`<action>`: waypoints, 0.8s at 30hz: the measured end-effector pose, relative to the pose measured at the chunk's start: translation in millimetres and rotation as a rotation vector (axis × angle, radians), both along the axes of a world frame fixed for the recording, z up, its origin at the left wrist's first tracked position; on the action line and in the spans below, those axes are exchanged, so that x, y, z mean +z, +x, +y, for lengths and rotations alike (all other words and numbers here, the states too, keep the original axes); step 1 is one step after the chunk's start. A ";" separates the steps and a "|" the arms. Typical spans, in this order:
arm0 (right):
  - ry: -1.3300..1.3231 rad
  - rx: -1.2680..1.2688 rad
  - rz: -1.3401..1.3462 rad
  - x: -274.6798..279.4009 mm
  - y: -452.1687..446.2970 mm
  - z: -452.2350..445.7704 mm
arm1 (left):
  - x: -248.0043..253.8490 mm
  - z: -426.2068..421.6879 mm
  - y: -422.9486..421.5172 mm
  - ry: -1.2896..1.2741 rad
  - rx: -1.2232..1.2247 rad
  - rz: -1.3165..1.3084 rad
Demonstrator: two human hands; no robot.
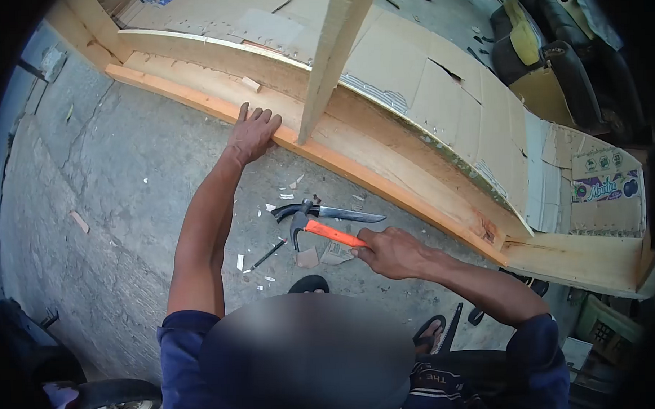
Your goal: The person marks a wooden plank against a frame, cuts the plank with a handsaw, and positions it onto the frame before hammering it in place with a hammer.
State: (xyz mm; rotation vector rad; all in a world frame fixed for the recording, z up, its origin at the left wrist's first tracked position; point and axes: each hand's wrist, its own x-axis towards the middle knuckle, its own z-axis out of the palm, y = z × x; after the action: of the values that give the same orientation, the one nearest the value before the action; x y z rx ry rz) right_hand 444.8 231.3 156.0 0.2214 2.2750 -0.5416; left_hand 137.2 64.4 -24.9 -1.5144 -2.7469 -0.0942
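My left hand (254, 135) is on the front rail of a long wooden frame (183, 96), its fingers bent over the top edge and its thumb hidden. In my right hand (396, 252) is a claw hammer (333, 233), held by the end of its orange handle, its head over the floor. Under the hammer, a knife (349, 214) with a dark handle lies on the concrete. A pencil (268, 255) and a flat brownish piece (308, 258) lie close by. A small wood block (251, 84) sits inside the frame, beyond my left fingers.
An upright board (334, 56) rises from the frame's middle. Cardboard sheets (439, 92) cover the frame's far side. A handsaw (451, 328) is beside my sandalled foot (429, 334). A wheel (118, 403) stands at lower left, and worn black seats (553, 67) at upper right.
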 end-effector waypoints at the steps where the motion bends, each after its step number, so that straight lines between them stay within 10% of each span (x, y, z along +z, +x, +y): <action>1: -0.042 0.096 -0.008 -6.9 -14.3 -13.8 | -1.0 -2.3 -4.6 0.001 0.022 -0.021; 6: -0.141 0.369 -0.277 -41.3 -80.7 -3.0 | -15.2 -10.5 -9.5 0.161 -0.071 -0.047; 13: 0.111 0.178 0.018 -39.9 -90.2 -25.5 | -30.3 -10.4 -18.1 0.232 -0.088 -0.046; 15: 0.092 0.002 -0.470 -17.9 -127.8 -17.3 | -33.7 -8.9 -10.8 0.264 -0.089 -0.051; 19: 0.366 0.059 0.073 -51.2 -103.8 -19.9 | -21.6 -13.9 -34.9 0.267 -0.060 -0.012; 23: 0.013 0.087 -0.442 -15.5 -124.6 -36.1 | -33.8 -10.4 -20.8 0.296 -0.105 -0.033; 24: 0.143 0.042 -0.227 -27.1 -133.7 -11.0 | -32.3 -9.8 -19.9 0.257 -0.098 -0.007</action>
State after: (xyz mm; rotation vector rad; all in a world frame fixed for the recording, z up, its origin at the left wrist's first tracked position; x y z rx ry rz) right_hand 311.2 220.3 128.9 0.2894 2.0929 -0.3151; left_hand 117.3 54.6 -57.2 -1.5763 -2.5427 -0.4356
